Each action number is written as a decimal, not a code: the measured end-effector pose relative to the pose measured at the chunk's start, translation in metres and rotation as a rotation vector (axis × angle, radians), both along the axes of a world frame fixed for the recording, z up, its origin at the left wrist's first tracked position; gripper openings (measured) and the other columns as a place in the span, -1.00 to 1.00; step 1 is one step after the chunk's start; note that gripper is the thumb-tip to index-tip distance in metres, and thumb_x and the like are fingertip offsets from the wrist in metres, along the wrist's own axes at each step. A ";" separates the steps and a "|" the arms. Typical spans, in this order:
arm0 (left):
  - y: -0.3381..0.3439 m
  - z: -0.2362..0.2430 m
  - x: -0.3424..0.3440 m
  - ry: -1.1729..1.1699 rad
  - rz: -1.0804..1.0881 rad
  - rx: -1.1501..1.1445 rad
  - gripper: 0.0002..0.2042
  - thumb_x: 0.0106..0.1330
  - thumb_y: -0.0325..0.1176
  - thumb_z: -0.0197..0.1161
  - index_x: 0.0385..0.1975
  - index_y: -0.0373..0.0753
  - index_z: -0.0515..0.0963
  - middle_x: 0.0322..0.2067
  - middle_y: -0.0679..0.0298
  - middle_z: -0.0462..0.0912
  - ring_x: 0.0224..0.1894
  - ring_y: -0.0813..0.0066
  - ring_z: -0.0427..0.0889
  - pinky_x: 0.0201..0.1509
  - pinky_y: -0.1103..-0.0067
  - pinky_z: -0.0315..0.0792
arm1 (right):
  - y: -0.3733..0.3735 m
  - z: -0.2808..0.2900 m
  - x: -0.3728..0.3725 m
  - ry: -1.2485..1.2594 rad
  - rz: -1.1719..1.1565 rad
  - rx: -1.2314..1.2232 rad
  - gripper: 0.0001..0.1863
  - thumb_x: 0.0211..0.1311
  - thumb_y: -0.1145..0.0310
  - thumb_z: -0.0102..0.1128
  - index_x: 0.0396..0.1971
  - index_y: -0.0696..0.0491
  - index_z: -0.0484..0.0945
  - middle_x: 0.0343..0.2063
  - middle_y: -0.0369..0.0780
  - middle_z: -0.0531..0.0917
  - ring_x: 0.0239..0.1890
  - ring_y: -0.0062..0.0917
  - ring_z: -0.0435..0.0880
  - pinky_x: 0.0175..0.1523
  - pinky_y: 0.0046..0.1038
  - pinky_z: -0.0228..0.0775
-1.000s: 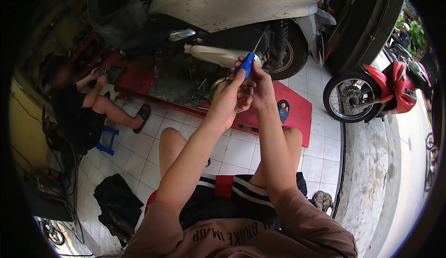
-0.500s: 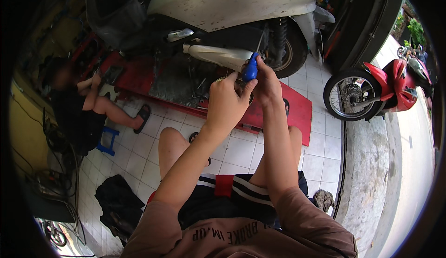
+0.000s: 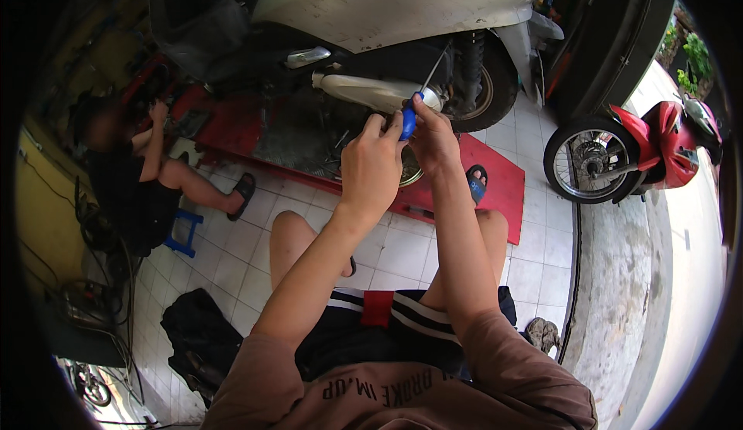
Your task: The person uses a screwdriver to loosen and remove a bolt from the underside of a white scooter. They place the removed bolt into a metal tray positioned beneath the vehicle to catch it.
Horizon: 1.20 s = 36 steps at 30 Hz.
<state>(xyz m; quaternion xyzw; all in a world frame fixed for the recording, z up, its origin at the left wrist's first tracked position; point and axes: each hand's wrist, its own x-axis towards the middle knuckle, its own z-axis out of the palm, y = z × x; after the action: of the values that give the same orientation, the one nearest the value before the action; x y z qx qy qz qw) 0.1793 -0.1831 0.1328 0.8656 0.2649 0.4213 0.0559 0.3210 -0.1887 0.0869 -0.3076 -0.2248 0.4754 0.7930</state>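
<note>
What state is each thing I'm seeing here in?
Screwdriver: held, shaft pointing away from the wearer
Right hand: closed on the screwdriver
Left hand: curled by the handle, grip hidden
Scooter: upright, pale panel marked
Red motorbike: upright, riderless
Black cloth: rumpled

Scooter [image 3: 402, 8] ahead, platform [image 3: 499, 174] before it, screwdriver [image 3: 408, 123] between left hand [image 3: 373, 168] and right hand [image 3: 436, 143], co-worker [image 3: 124, 178] on a stool [image 3: 183, 232] at left, motorbike [image 3: 665, 151] at right, tiles [image 3: 387, 248] below.
</note>
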 end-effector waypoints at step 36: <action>0.006 -0.005 0.008 -0.309 -0.436 -1.282 -0.56 0.36 -0.04 0.12 -0.30 -0.44 0.52 -0.36 0.17 0.61 -0.38 0.56 0.62 -0.51 0.71 0.47 | 0.003 0.008 0.010 0.357 0.171 0.246 -0.71 0.33 0.22 0.08 -0.20 0.18 0.45 -0.39 -0.22 0.57 -0.28 -0.45 0.59 -0.15 -0.48 0.48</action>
<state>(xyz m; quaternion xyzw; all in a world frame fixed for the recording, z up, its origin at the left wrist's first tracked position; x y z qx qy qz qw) 0.1876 -0.1768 0.1278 0.6253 0.2705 0.2793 0.6767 0.3315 -0.1854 0.0947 -0.0996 -0.1622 0.5567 0.8086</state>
